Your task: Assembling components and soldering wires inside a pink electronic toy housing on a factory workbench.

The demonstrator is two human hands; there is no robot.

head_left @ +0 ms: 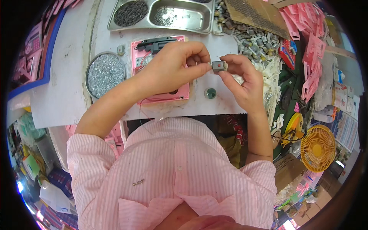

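the right hand (pixel 245 78) holds a small grey motor (pixel 218 66) above the bench (pixel 226 103), its fingers parted only by the motor's width. the left hand (pixel 174 63) has its fingers nearly closed at the motor's left end; whether they grip something, i cannot tell.

Motor (pixel 218 66) grey & red, casing (pixel 183 91) pink, shirt (pixel 153 163) pink/wht striped, fan (pixel 317 149) yel-orange.
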